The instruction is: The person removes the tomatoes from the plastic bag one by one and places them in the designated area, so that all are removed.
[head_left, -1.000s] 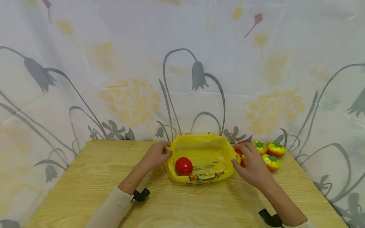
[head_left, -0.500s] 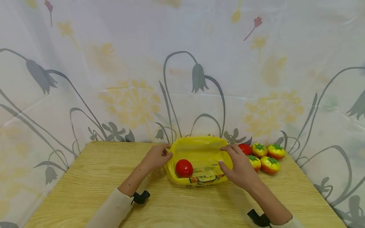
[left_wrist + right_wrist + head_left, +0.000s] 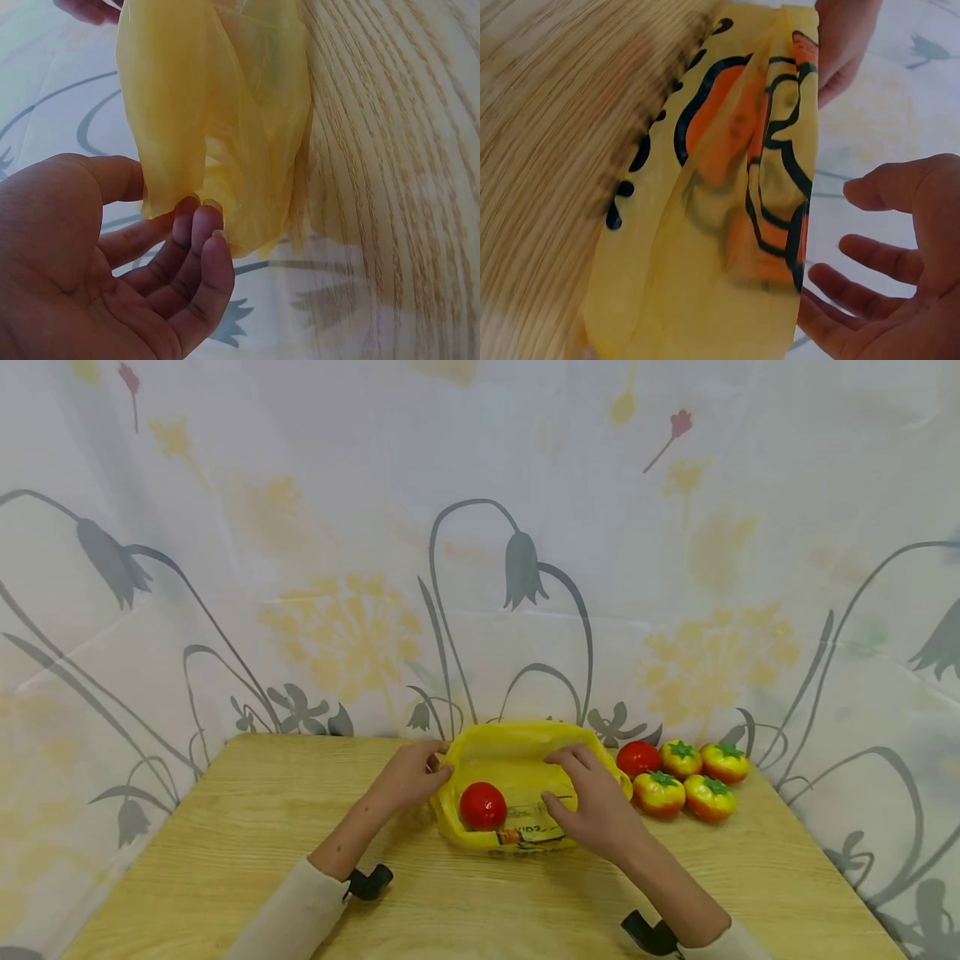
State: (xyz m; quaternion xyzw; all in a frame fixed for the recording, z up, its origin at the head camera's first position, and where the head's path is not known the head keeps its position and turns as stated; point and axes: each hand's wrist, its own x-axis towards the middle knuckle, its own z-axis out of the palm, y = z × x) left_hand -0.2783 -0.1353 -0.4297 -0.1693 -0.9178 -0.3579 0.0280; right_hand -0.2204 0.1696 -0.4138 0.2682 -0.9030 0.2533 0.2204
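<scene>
A yellow plastic bag (image 3: 517, 733) with printed cartoon figures stands wide-mouthed on the table, its rim turned down. One glossy red, round tomato-like fruit (image 3: 483, 807) lies inside it at the left. At the bag's left rim, my left hand (image 3: 405, 777) pinches the plastic; in the left wrist view, the thumb and curled fingers meet at the yellow edge (image 3: 169, 112). My right hand (image 3: 596, 806) is over the right part of the bag's mouth, fingers spread and holding nothing. From the right wrist, those loose fingers (image 3: 862, 292) appear beside the printed bag wall (image 3: 667, 247).
Right of the bag sit another red fruit (image 3: 638, 759) and several yellow-and-red fruits (image 3: 709, 798) with green leafy tops, close together. Behind the wooden table (image 3: 300, 827) hangs a flower-printed cloth (image 3: 345, 527).
My right hand has let go of the bag's right rim and moved left over its mouth, uncovering the fruits at the right. The left hand keeps its hold on the left rim.
</scene>
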